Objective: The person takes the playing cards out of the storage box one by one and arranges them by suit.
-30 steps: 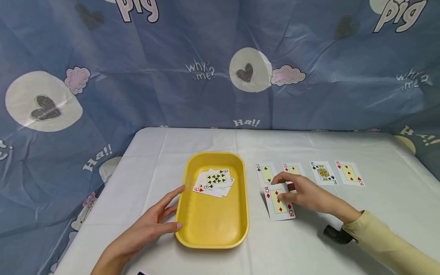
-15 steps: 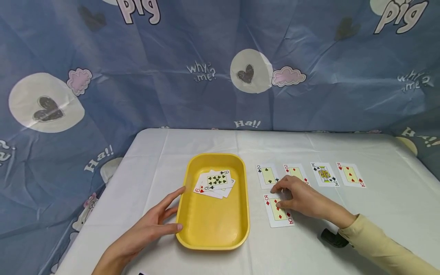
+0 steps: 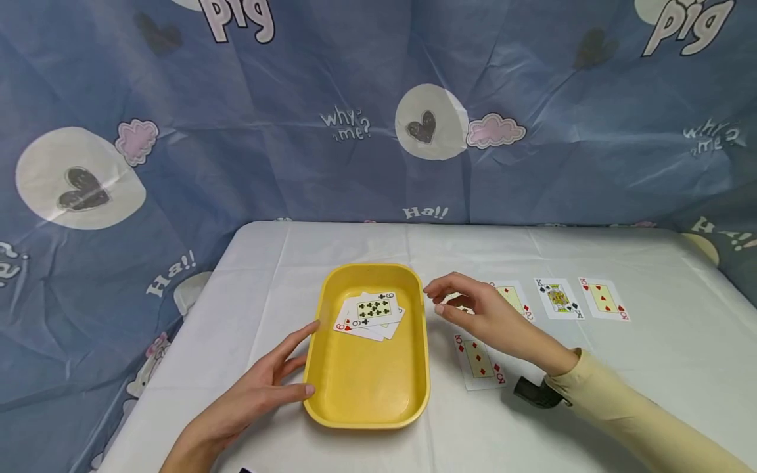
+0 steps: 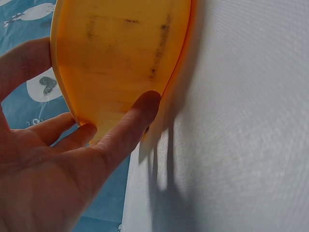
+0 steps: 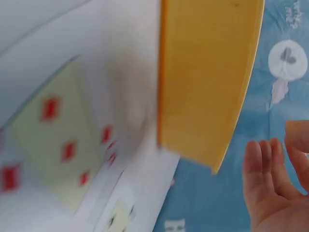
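Note:
My left hand (image 3: 260, 391) rests at the left side of a yellow tray (image 3: 313, 368), fingers spread. In the left wrist view its thumb and fingertips touch the tray's outer wall (image 4: 116, 53). In the tray lie several overlapping playing cards, a nine of clubs (image 3: 375, 310) uppermost. My right hand (image 3: 491, 318), holding nothing, hovers beside the tray's right rim with loosely bent fingers. It hides most of a two of clubs. Below it a three of diamonds (image 3: 478, 362) lies face up, also blurred in the right wrist view.
Right of the tray, a two of diamonds (image 3: 516, 299), a king of spades (image 3: 558, 298) and a three of hearts (image 3: 603, 299) lie in a row on the white tablecloth (image 3: 650, 381). A patterned blue curtain (image 3: 331, 177) hangs behind the table.
The three of diamonds has been laid flat and let go. My right hand has moved left and away from it, towards the tray. My left hand has stayed at the tray.

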`<state>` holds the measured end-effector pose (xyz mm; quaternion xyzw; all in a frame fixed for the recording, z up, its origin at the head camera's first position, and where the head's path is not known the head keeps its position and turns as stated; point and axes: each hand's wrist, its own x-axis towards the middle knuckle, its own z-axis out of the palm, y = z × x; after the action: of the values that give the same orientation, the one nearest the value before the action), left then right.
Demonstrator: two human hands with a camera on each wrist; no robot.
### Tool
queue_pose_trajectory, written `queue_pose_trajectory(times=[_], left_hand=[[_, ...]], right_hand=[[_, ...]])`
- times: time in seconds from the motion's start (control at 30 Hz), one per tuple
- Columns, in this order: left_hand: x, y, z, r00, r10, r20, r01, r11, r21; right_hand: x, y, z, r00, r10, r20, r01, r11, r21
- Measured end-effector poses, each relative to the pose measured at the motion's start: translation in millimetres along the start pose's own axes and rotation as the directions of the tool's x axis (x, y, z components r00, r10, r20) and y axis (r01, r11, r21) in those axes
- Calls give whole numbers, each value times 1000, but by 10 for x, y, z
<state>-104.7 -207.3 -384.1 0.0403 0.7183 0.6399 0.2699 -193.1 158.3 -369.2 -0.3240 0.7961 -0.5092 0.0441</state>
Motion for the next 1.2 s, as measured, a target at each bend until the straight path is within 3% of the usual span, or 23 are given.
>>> queue_pose_trajectory(times=[0.23, 0.43, 0.57, 0.73, 0.87, 0.97, 1.2], left_hand=[[-10, 10, 6, 1000, 10, 0, -10, 1000, -8], [7, 13, 17, 1000, 6, -9, -6, 1000, -4], [7, 8, 12, 1000, 7, -4, -7, 1000, -9], [-1, 1, -3, 1000, 8, 2, -8, 1000, -6], [-5, 7, -8, 1000, -2, -8, 2, 1000, 2], [-3, 9, -3, 1000, -10, -15, 10, 1000, 3], [7, 15, 4, 1000, -4, -14, 4, 1000, 12]], right_hand=[[186, -63, 185, 999, -18, 50, 15, 998, 61], [87, -9, 80, 998, 63, 16, -64, 998, 11], [-88, 125, -85, 990, 135, 48, -132, 989, -70], [-344, 294, -233, 964, 234, 129, -206, 958, -199], [-471, 335, -273, 949, 265, 170, -194, 917, -348], [-511, 330, -272, 951, 254, 179, -154, 886, -438], [-530, 321, -260, 946, 255, 198, -136, 871, -472]])
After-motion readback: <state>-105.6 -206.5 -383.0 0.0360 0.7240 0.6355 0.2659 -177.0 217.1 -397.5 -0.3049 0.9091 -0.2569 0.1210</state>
